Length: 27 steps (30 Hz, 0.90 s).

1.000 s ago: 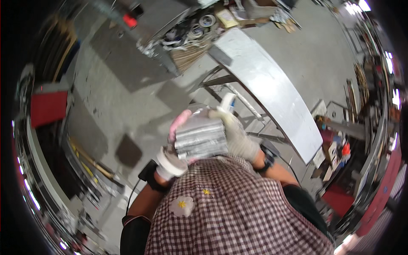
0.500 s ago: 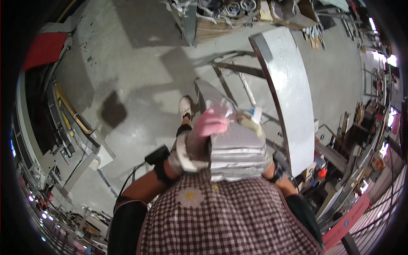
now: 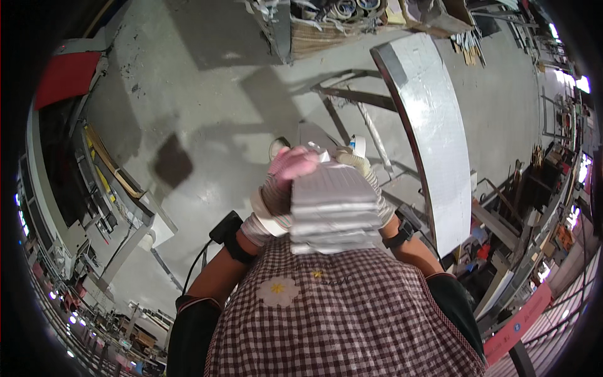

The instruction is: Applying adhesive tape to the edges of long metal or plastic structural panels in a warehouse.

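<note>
A stack of flat grey pieces (image 3: 335,188) with layered edges rests against my checked apron, between my forearms. At its far left corner is my left hand (image 3: 295,163) in a pink glove, fingers curled and slightly blurred. A small shiny whitish strip (image 3: 321,152) shows by those fingertips; what they pinch is hidden. My right hand (image 3: 353,161), in a cream glove, is closed at the far right corner, holding a white tape roll (image 3: 358,146). Round my left wrist sits a wide white ring (image 3: 267,217).
A long silver-grey panel (image 3: 430,138) lies on a dark metal frame (image 3: 358,97) to the right. Boxes of scrap (image 3: 333,31) stand at the far side. A bench with long strips (image 3: 110,166) is on the left. My shoe (image 3: 277,147) shows on the floor beyond my left hand.
Both hands and the stack have shifted left and a little farther away. The tape roll has moved left with my right hand. More of my left shoe is covered.
</note>
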Motion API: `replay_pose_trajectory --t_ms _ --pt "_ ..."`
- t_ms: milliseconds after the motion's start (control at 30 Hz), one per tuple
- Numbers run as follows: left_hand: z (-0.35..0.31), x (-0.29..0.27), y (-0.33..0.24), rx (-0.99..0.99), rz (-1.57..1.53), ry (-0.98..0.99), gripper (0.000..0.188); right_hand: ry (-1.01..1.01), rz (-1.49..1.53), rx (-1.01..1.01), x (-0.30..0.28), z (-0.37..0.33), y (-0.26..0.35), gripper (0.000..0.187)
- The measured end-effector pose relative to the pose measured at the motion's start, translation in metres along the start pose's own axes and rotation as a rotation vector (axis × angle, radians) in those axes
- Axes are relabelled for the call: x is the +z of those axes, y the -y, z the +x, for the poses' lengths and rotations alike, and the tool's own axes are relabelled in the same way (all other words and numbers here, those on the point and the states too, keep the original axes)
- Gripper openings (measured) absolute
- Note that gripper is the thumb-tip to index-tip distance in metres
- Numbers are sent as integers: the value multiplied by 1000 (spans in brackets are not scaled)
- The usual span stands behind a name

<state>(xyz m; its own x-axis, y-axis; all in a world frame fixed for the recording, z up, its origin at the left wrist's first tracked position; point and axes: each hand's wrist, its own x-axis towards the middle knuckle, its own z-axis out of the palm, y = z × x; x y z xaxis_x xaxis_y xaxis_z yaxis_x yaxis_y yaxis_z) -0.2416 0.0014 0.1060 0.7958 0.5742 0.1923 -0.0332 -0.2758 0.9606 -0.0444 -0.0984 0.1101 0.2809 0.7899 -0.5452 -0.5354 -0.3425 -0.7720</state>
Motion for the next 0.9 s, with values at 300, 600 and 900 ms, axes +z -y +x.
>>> replay_pose_trajectory --t_ms 300,600,900 --pt "-30 50 61 -968 -1123 -143 84 -368 -495 -677 -80 -110 156 51" --pt "90 132 -22 -431 -1742 -285 101 -1160 -608 -936 -234 -284 173 58" --pt "212 162 -92 -91 -1702 -192 58 -1157 -378 -777 -301 -277 96 52"
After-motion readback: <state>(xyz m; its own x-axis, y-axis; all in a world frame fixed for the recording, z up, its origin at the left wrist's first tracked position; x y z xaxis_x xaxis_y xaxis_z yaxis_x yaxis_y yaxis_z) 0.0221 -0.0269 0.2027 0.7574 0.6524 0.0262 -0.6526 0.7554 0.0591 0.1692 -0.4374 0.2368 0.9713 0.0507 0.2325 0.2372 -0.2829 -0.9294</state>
